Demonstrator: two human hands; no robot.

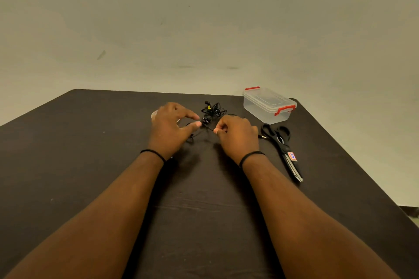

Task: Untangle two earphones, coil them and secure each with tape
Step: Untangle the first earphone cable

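Head view showed me at the untangling step, with nothing coiled or taped yet. The earphones (212,112) lay in one black knot on the dark surface (90,154), toward its far edge and between my two hands. My left hand (169,125) was spread, thumb and forefinger apart and reaching at a strand that ran out of the knot; whether the fingertips actually touched the wire I could not tell. My right hand (237,135) was curled, its thumb and forefinger pinching a thin strand just right of the knot. A plug (263,136) lay just beyond that hand, beside the scissors (283,147).

The next move, I judged, called for drawing the pinched strand away from the knot while my left hand steadied the rest (gently, since pulling hard would likely tighten it).

A clear box (268,104) sat near the far right corner, and a pale roll, probably the tape (154,115), peeked from behind my left hand. The knot sat close to the far edge; the open room was toward me and to the left.
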